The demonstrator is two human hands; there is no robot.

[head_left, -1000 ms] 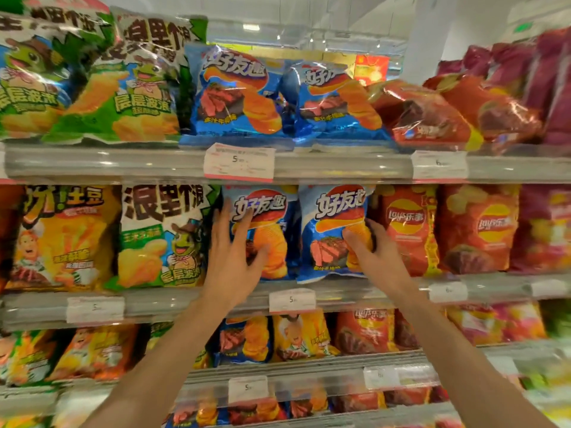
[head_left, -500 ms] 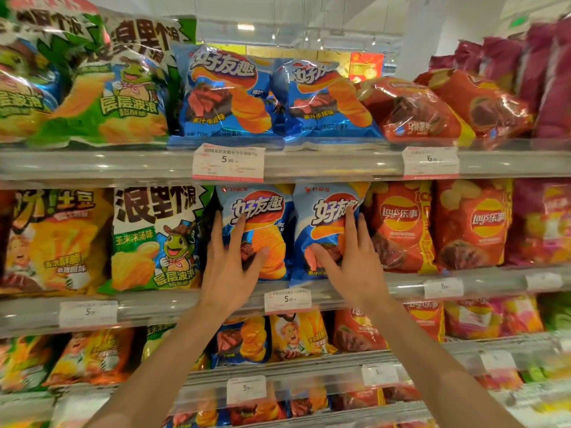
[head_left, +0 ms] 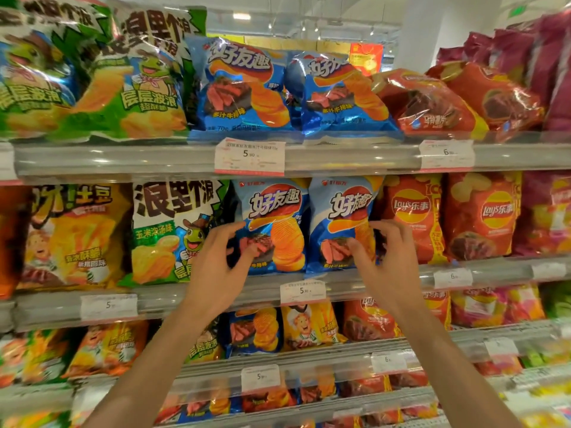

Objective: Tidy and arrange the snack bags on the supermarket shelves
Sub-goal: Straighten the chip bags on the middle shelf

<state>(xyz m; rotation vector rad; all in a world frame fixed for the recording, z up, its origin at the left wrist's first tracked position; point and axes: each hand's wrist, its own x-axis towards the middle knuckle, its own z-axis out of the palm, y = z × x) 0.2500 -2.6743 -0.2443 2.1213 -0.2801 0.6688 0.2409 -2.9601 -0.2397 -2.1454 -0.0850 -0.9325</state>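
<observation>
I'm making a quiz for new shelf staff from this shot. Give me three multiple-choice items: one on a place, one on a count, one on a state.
1. Where do both hands work?
A. top shelf
B. second shelf down
C. lowest shelf

2. How many blue bags stand upright at the front of that shelf?
A. one
B. two
C. four

3. What is the right hand doing?
A. hanging idle
B. pinching a blue bag
C. holding a price tag

Key: B, left hand and right hand are at the second shelf. B, left blue bag and right blue bag stand side by side. B, its fingers curl onto the right blue bag.
</observation>
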